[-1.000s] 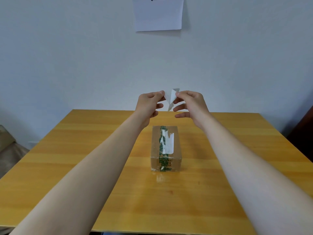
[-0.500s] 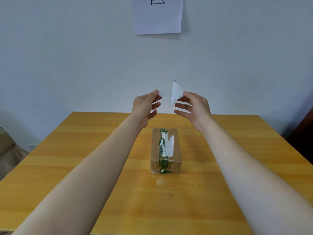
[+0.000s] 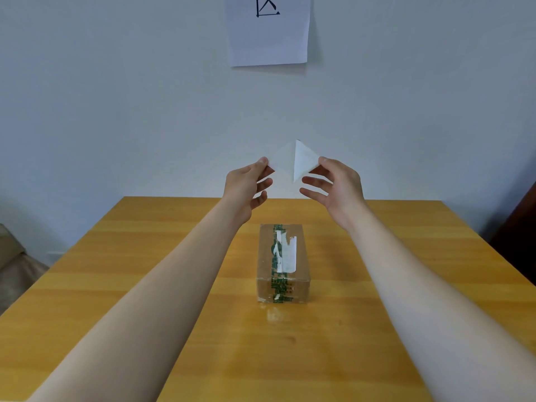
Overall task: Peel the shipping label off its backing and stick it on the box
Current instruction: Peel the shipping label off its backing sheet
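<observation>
Both hands hold the sheet up over the table (image 3: 145,256), above the box (image 3: 282,253). The left hand (image 3: 246,187) pinches the backing (image 3: 282,163); the right hand (image 3: 339,187) pinches what seems the label (image 3: 303,162), drawn apart to split them.

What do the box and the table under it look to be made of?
The box looks like brown cardboard, matt, sealed along its top with green-printed tape and bearing a torn white paper scrap. The table looks like yellowish wood or wood veneer with a glossy varnish: grain lines run across it and the box's reflection shows in front of it.
</observation>
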Available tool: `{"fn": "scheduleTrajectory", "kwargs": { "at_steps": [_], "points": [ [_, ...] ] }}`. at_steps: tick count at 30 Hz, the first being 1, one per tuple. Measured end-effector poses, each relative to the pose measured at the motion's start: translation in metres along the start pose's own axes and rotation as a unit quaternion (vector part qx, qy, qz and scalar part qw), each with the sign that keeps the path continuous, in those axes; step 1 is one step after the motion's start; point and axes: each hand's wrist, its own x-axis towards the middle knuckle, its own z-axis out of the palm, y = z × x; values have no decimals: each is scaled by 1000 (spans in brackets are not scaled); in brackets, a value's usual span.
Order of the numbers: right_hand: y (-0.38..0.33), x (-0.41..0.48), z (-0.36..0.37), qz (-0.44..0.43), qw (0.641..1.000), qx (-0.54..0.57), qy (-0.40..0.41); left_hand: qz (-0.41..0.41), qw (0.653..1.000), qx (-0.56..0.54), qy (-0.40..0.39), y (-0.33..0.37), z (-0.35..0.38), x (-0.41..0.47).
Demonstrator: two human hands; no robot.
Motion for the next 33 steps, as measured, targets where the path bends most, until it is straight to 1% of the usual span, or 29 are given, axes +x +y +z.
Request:
{"fn": "scheduleTrajectory", "kwargs": {
  "at_steps": [15,22,33],
  "points": [
    [-2,0,-1,-2,1000,26,1,-28,999,-24,2,-1,-8,2],
    [-4,0,-2,40,991,126,-14,-61,996,-61,7,-2,-12,6],
    [-6,-1,-4,70,972,222,-6,-89,991,-103,-4,-4,-17,7]
  ]
}}
